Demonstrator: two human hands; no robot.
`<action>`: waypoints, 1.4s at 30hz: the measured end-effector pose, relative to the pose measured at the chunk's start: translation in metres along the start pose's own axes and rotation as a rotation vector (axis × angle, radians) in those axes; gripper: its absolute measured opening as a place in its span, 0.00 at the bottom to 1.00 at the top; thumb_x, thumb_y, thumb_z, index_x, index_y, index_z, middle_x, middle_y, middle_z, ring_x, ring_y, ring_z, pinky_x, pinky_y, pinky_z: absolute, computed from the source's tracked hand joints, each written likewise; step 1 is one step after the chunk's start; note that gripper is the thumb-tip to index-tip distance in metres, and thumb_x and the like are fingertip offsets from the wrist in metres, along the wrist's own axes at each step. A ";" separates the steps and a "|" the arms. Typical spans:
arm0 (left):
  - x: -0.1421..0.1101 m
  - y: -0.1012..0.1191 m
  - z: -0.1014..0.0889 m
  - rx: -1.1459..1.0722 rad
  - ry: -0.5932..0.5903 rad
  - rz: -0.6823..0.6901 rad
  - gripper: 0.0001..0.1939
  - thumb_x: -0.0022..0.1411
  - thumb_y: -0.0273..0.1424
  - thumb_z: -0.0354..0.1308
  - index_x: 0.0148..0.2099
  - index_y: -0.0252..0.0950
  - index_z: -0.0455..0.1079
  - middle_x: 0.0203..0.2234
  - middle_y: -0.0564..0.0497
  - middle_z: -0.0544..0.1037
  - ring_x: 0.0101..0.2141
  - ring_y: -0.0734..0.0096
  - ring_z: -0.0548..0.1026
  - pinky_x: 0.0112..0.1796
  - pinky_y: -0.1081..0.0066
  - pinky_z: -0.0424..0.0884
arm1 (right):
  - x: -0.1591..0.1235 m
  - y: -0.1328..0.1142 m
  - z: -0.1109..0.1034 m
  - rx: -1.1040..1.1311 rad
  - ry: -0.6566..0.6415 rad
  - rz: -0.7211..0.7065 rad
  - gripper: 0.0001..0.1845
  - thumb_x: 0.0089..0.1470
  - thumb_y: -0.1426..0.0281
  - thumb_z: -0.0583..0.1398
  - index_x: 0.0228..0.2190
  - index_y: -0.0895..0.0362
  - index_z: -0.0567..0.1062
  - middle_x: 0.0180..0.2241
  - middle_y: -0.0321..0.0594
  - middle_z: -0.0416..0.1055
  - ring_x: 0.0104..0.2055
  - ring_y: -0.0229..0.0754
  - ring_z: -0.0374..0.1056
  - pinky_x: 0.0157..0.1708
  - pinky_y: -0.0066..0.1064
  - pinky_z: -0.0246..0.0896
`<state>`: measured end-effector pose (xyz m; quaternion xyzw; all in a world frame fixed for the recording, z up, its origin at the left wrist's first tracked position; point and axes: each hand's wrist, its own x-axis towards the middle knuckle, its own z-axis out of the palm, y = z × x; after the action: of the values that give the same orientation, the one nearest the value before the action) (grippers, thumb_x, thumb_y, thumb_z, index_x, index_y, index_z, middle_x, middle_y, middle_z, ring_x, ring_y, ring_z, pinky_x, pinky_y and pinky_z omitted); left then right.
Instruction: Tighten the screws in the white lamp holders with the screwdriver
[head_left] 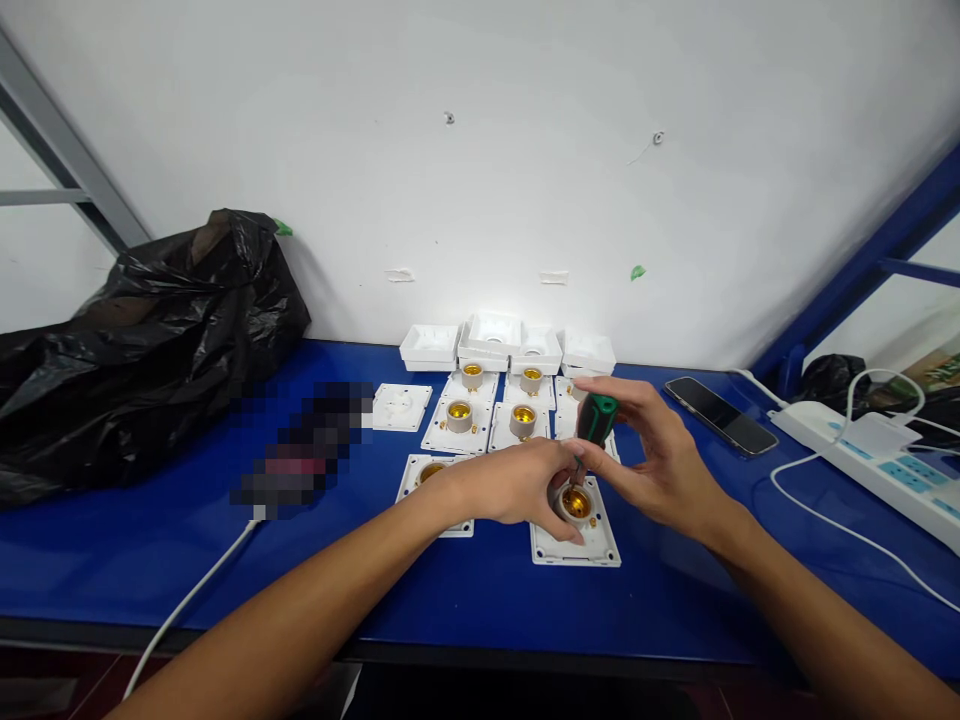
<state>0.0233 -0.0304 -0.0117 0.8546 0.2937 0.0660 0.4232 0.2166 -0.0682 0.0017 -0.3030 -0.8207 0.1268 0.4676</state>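
A square white lamp holder (576,548) with a brass-lined round socket lies flat near the front of the blue table. My left hand (525,487) curls around its socket, thumb and fingers resting on it. My right hand (652,455) grips a screwdriver (598,418) with a green and black handle, tilted over the socket. Its shaft points down to the socket's rim; where the tip sits is hard to make out. Behind my hands stand several similar lamp holders (460,416) in rows. Another lamp holder (409,475) is partly covered by my left forearm.
White square boxes (495,333) are stacked against the wall. A flat white plate (401,408) lies left of the rows. A black plastic bag (165,350) fills the left side. To the right are a phone (721,415), a power strip (877,465) and a white cable (817,510).
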 end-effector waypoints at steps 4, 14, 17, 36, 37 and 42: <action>0.000 0.000 0.000 0.029 -0.005 -0.005 0.23 0.50 0.46 0.70 0.35 0.40 0.60 0.26 0.58 0.64 0.26 0.72 0.62 0.27 0.68 0.56 | 0.000 0.003 0.001 0.003 -0.036 0.055 0.33 0.62 0.70 0.62 0.65 0.41 0.62 0.60 0.41 0.69 0.49 0.45 0.74 0.45 0.41 0.77; 0.000 0.001 -0.002 0.034 -0.018 0.000 0.24 0.51 0.47 0.70 0.37 0.40 0.60 0.28 0.57 0.65 0.27 0.72 0.62 0.28 0.67 0.57 | -0.001 0.005 0.005 -0.107 0.028 0.010 0.33 0.61 0.70 0.63 0.64 0.41 0.62 0.58 0.41 0.69 0.48 0.45 0.73 0.38 0.37 0.77; 0.000 0.001 -0.002 0.036 -0.033 0.007 0.24 0.51 0.46 0.70 0.35 0.39 0.60 0.27 0.57 0.65 0.26 0.73 0.62 0.27 0.67 0.56 | -0.002 0.006 0.007 -0.107 0.104 -0.008 0.34 0.59 0.71 0.65 0.63 0.42 0.64 0.56 0.41 0.71 0.47 0.46 0.73 0.38 0.37 0.77; -0.001 0.002 -0.002 0.031 -0.008 -0.011 0.24 0.49 0.44 0.71 0.36 0.40 0.61 0.26 0.58 0.64 0.26 0.73 0.62 0.26 0.68 0.57 | 0.004 0.001 0.001 0.051 0.047 0.042 0.29 0.60 0.70 0.64 0.60 0.39 0.69 0.46 0.38 0.72 0.39 0.43 0.67 0.40 0.42 0.71; -0.001 0.002 -0.002 0.030 -0.011 -0.014 0.23 0.49 0.44 0.71 0.36 0.40 0.61 0.26 0.58 0.64 0.26 0.72 0.62 0.26 0.68 0.57 | 0.004 0.002 0.001 0.076 0.028 0.073 0.29 0.61 0.70 0.63 0.61 0.39 0.68 0.48 0.39 0.72 0.41 0.43 0.69 0.42 0.43 0.71; -0.001 0.003 -0.002 0.007 -0.027 -0.013 0.22 0.50 0.44 0.70 0.35 0.40 0.61 0.25 0.58 0.63 0.25 0.73 0.61 0.27 0.68 0.55 | 0.004 0.005 0.003 0.172 0.014 0.083 0.29 0.60 0.69 0.64 0.60 0.39 0.69 0.54 0.39 0.71 0.50 0.46 0.70 0.47 0.42 0.74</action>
<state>0.0230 -0.0303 -0.0080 0.8549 0.2938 0.0505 0.4246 0.2145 -0.0617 0.0004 -0.2966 -0.7901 0.2140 0.4918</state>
